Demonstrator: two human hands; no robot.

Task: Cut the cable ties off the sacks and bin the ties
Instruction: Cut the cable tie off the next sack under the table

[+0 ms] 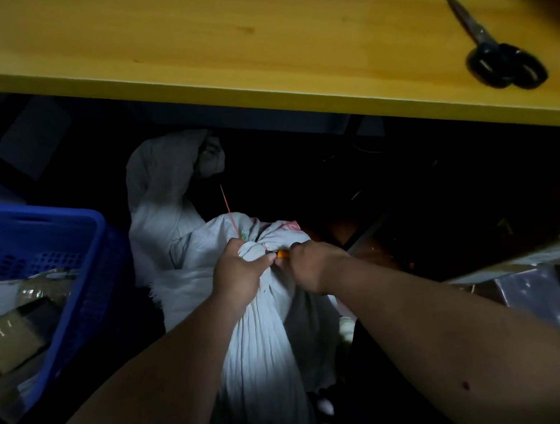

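While the left hand [239, 272] grips the gathered neck of the sack [263, 342] under the table [198, 37], the right hand [310, 265] holds an orange-handled tool [282, 253] against it, just below the red tie [228, 211].

the light falls from above on the yellow table [198, 37], which is the only bright surface and shows soft wood grain without glare. below its front edge everything sinks into deep shadow, and the far recess under the table is near black. a pale patch of light catches the white sack [263, 358] between the forearms. the scissors [497, 51] near the table's right edge are smeared by motion blur. the table's front edge bows with wide-angle distortion, and the frame's corners look soft and grainy.
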